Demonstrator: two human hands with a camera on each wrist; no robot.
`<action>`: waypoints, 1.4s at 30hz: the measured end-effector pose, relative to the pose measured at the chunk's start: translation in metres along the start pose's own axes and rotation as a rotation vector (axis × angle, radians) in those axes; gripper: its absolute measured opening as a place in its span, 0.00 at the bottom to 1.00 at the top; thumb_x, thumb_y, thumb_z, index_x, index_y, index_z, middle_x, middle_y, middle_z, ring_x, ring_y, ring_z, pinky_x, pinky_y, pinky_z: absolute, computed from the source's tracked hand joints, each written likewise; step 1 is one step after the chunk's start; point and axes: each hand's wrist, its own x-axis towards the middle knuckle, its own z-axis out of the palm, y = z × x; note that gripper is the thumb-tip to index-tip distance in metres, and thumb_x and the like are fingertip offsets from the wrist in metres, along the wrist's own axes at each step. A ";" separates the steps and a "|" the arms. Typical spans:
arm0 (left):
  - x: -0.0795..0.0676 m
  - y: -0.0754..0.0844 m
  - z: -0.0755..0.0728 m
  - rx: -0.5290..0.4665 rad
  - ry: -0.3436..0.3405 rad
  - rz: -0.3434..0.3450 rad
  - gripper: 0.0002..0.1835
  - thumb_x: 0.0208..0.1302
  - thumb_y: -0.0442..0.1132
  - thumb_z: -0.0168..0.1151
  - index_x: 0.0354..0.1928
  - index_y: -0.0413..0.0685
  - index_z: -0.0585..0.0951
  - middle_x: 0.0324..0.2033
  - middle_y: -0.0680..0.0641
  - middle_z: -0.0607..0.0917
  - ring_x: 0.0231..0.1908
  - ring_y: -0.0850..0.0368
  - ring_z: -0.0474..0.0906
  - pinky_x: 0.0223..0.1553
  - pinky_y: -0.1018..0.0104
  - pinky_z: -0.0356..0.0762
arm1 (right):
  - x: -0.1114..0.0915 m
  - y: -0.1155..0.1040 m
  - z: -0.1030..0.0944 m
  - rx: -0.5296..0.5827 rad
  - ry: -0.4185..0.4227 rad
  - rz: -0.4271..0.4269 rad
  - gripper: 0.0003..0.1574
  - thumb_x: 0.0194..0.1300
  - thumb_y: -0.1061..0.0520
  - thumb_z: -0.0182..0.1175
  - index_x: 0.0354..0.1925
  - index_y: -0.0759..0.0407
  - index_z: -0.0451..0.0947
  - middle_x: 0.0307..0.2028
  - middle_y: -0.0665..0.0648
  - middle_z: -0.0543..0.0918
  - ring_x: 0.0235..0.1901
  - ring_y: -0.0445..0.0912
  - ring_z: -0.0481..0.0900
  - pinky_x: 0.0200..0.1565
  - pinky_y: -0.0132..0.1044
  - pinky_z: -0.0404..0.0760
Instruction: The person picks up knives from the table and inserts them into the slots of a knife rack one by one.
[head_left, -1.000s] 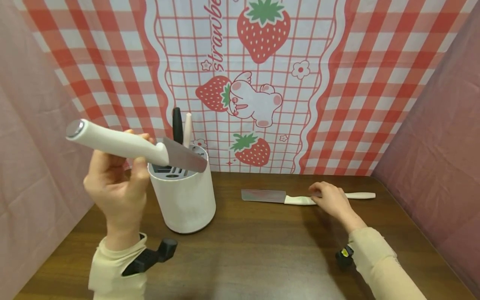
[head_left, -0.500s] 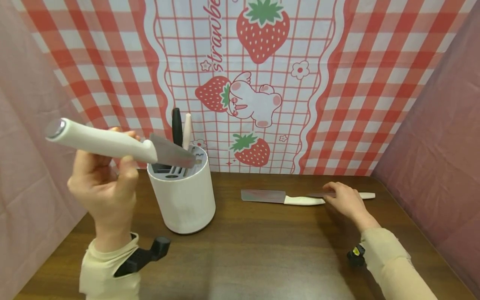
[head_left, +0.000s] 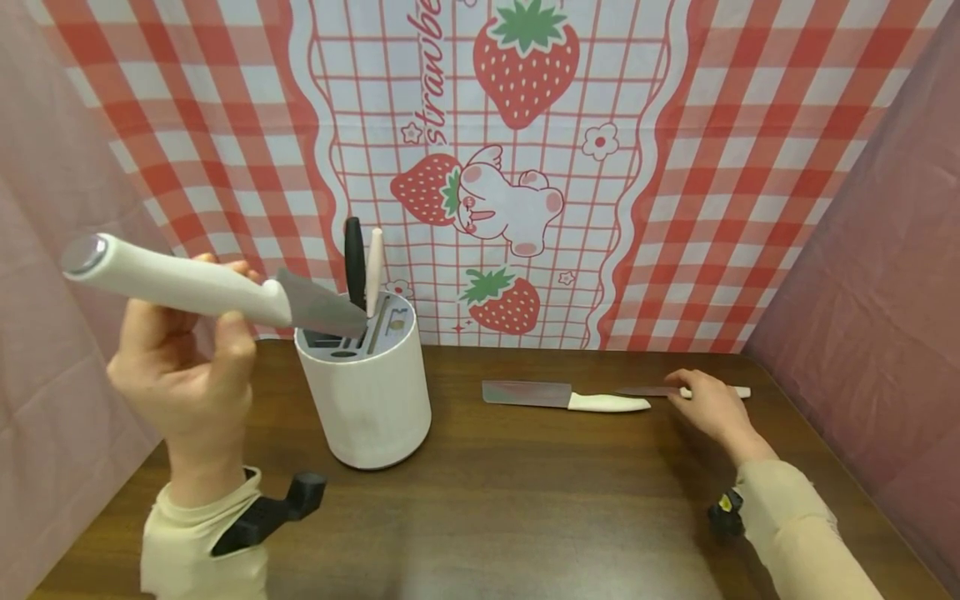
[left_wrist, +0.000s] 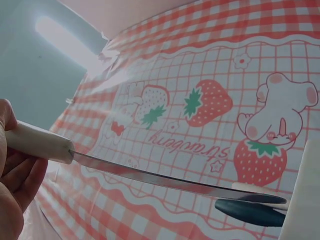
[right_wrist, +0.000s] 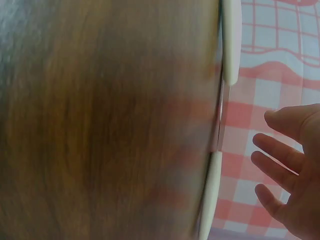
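My left hand [head_left: 183, 379] grips the thick white handle of a kitchen knife [head_left: 180, 282]. Its blade points right and overlaps the top of the white knife block [head_left: 366, 408] in the head view. Seen from the left wrist, the knife [left_wrist: 165, 180] shows nearly edge-on. My right hand [head_left: 708, 407] hovers at the handle of a slim knife [head_left: 647, 391] lying at the table's back right. In the right wrist view the fingers of that hand [right_wrist: 295, 167] are spread, apart from the slim knife's white handle [right_wrist: 212, 187]. Left of it lies a broad, square-ended knife [head_left: 609, 402].
A black handle [head_left: 354, 258] and a pale handle [head_left: 374, 271] stand up from the slotted top of the block. Behind the wooden table [head_left: 525, 500] hangs a strawberry-print cloth [head_left: 517, 192]; pink cloth [head_left: 862, 292] closes the sides.
My left hand has moved left with the kitchen knife, its blade drawing back across the block's top. My right hand has slid right, from the broad knife's handle to the slim knife's handle.
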 end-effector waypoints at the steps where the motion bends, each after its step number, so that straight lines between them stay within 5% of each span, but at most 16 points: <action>1: 0.000 0.000 -0.001 0.006 -0.003 0.003 0.18 0.39 0.29 0.59 0.35 0.22 0.78 0.27 0.35 0.84 0.30 0.48 0.82 0.37 0.65 0.79 | 0.000 0.001 -0.001 0.001 0.000 0.006 0.18 0.59 0.57 0.55 0.48 0.61 0.75 0.46 0.69 0.77 0.42 0.63 0.75 0.38 0.57 0.71; 12: 0.004 -0.002 -0.005 0.094 -0.078 0.006 0.16 0.42 0.28 0.57 0.35 0.23 0.79 0.29 0.35 0.84 0.31 0.51 0.82 0.39 0.67 0.78 | -0.001 0.012 -0.003 -0.012 0.026 0.021 0.19 0.62 0.64 0.43 0.47 0.62 0.76 0.45 0.70 0.78 0.41 0.62 0.75 0.36 0.57 0.70; 24: 0.000 0.001 -0.003 0.175 -0.151 0.006 0.16 0.44 0.29 0.56 0.36 0.22 0.78 0.30 0.43 0.86 0.31 0.60 0.80 0.34 0.76 0.71 | -0.001 0.022 -0.006 -0.027 0.010 0.058 0.21 0.60 0.64 0.42 0.48 0.63 0.75 0.45 0.72 0.77 0.42 0.65 0.74 0.33 0.57 0.71; 42: -0.008 -0.033 -0.018 0.331 -0.292 -0.017 0.16 0.48 0.31 0.60 0.41 0.29 0.80 0.36 0.39 0.85 0.36 0.60 0.81 0.37 0.77 0.75 | -0.005 0.050 0.002 -0.037 -0.058 0.093 0.24 0.57 0.60 0.51 0.52 0.68 0.69 0.50 0.77 0.68 0.47 0.73 0.65 0.36 0.66 0.67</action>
